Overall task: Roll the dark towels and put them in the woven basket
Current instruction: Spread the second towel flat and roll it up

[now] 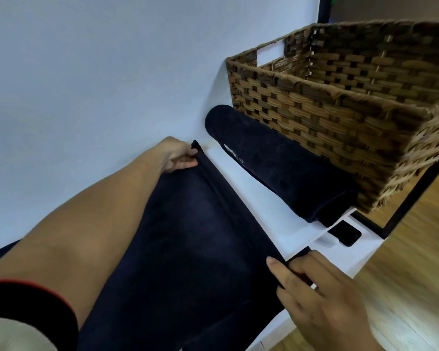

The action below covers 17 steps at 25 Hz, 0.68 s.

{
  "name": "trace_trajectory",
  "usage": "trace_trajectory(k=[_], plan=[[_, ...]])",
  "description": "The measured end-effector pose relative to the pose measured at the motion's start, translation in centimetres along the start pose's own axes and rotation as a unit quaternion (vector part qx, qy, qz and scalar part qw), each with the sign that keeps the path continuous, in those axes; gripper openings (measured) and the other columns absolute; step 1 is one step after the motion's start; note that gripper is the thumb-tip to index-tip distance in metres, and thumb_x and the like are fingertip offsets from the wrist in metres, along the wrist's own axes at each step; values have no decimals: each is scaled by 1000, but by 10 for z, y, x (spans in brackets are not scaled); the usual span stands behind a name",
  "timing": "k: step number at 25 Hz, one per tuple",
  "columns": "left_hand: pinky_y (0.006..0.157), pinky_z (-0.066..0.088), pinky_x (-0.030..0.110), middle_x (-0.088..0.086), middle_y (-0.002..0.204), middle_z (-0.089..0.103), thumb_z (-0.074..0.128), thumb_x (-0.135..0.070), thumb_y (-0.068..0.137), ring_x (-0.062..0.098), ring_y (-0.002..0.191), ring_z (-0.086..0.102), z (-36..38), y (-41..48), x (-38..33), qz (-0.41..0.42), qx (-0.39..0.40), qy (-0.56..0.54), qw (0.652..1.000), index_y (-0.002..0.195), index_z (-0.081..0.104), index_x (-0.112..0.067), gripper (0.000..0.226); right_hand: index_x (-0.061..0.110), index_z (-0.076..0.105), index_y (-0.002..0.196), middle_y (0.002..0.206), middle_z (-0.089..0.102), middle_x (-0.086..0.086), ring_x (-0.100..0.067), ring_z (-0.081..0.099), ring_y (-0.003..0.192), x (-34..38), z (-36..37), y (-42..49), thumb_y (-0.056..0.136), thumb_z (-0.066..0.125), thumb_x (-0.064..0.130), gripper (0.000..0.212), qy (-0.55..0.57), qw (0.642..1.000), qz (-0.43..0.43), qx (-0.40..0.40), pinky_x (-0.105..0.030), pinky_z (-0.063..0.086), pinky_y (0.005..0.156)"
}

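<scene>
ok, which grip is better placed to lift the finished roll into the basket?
Right, probably. The right grip sits by the near end of the rolled towel, on the woven basket side. The left grip is by the wall, across the flat towel both pinch.

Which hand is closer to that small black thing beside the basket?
Right. The right hand pinches the towel's near corner, just short of the black thing; the left hand grips the far corner, by the wall.

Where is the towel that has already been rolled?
In the head view, the rolled towel lies right of centre on the white surface, alongside the woven basket and beyond the flat towel.
</scene>
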<state>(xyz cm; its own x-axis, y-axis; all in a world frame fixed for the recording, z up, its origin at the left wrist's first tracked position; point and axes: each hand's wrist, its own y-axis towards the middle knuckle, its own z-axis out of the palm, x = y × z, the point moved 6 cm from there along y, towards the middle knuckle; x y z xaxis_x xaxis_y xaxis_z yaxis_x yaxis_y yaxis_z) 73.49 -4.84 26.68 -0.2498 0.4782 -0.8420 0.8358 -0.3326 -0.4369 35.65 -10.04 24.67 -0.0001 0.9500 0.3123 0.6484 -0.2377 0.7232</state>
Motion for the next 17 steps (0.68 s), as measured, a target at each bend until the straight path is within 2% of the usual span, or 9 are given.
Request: trace_trajectory(k=[2, 4, 6, 8, 10, 11, 12, 15, 17], plan=[[62, 60, 24, 6, 104, 66, 61, 1, 91, 15, 84, 66, -8, 0, -3, 61, -13, 85, 994, 110, 65, -4, 20, 7, 79, 97, 68, 56, -5, -19, 49, 59, 2, 3, -2, 76, 70, -5, 26, -14, 999, -40, 23, -23, 34, 54], [68, 55, 28, 0, 97, 62, 70, -8, 86, 16, 86, 62, -15, -1, -12, 152, -59, 246, 955, 106, 60, -15, 23, 12, 78, 99, 77, 57, -1, -17, 50, 69, 5, 7, -1, 85, 61, 1, 25, -6, 998, -32, 58, -19, 31, 59], [75, 48, 31, -5, 97, 59, 74, -21, 82, 17, 91, 59, -17, -2, -22, 236, -98, 415, 873, 110, 56, -25, 34, 16, 77, 94, 90, 60, 4, -12, 51, 82, 9, 11, 1, 96, 44, 13, 32, 14, 997, -9, 81, -12, 31, 64], [73, 44, 33, -7, 104, 56, 72, -25, 83, 17, 96, 55, -7, -9, -32, 342, -118, 551, 752, 114, 57, -26, 35, 13, 76, 88, 96, 66, 2, -16, 52, 90, 17, 14, 4, 88, 46, 7, 31, 1, 996, -53, 76, -19, 40, 67], [70, 45, 35, -2, 107, 59, 65, -17, 86, 22, 103, 54, 10, -15, -37, 459, -88, 628, 622, 109, 64, -19, 23, 10, 77, 84, 95, 70, 0, -20, 52, 91, 26, 17, 4, 79, 49, 3, 29, -2, 995, -72, 68, -28, 43, 71], [70, 47, 36, 0, 107, 63, 61, -13, 87, 24, 104, 55, 14, -15, -33, 485, -59, 643, 590, 105, 68, -16, 20, 10, 78, 84, 94, 71, 1, -20, 53, 90, 29, 19, 6, 77, 50, 5, 28, 3, 996, -56, 71, -29, 45, 70], [74, 49, 37, 1, 106, 66, 58, -11, 89, 26, 103, 57, 13, -11, -30, 483, -37, 647, 589, 103, 70, -14, 20, 12, 79, 83, 92, 72, 4, -18, 54, 89, 29, 18, 6, 77, 52, 9, 27, 15, 997, -27, 74, -27, 48, 67], [84, 49, 34, 0, 101, 72, 60, -10, 88, 24, 96, 62, 0, 4, -27, 426, -11, 621, 658, 102, 72, -17, 19, 20, 79, 75, 83, 70, 15, -11, 61, 80, 20, 10, 8, 80, 57, 31, 25, 103, 989, 89, 51, -13, 47, 60], [83, 47, 30, -3, 94, 73, 64, -10, 87, 20, 92, 63, -3, 8, -31, 411, 8, 609, 679, 101, 70, -17, 17, 26, 75, 73, 79, 67, 20, -6, 64, 74, 9, 6, 8, 83, 56, 36, 24, 141, 975, 168, 43, -15, 46, 61]])
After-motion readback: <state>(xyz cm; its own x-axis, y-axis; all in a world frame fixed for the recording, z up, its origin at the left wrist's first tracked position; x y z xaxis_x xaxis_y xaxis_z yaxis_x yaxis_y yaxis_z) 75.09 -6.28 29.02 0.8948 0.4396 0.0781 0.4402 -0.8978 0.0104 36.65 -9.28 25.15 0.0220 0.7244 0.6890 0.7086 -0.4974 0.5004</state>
